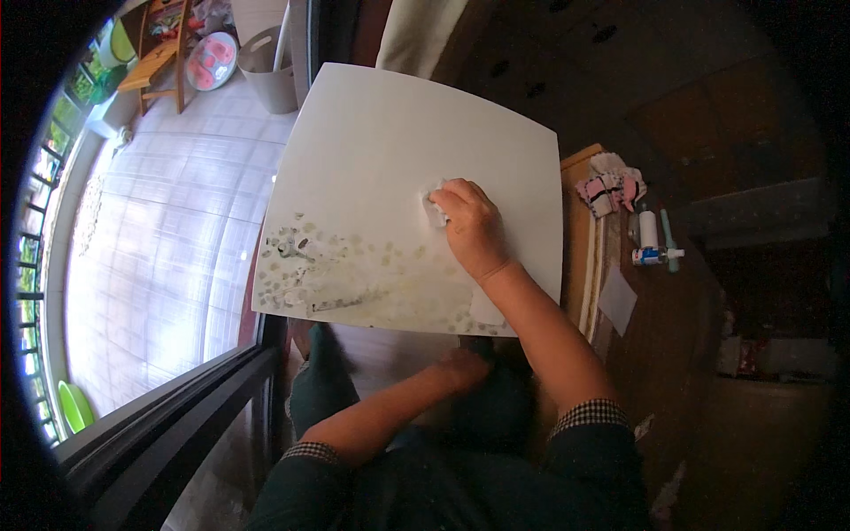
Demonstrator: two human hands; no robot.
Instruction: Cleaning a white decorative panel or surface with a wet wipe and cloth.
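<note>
In front of me is a large white board (pixel 392 133), seemingly a tabletop, with grey-green spots and dark smears (pixel 345 302) along its near and left side. My right hand (pixel 473 222) presses a crumpled white tissue or cloth (pixel 435 207) onto the bare part, right of the board's middle. A pale flat patch (pixel 488 308), perhaps a sheet of paper, lies at the near right corner. My left hand (pixel 465 369) is below the near edge, over my right leg; its fingers are dim and blurred.
To the right, a wooden surface holds a folded patterned cloth (pixel 611 186), a white cylinder (pixel 648 229), a small bottle (pixel 654 256) and a white sheet (pixel 617 302). At left, a dark-framed door (pixel 179 418) borders a tiled balcony with a wooden chair (pixel 156 63) and a grey bin (pixel 271 73).
</note>
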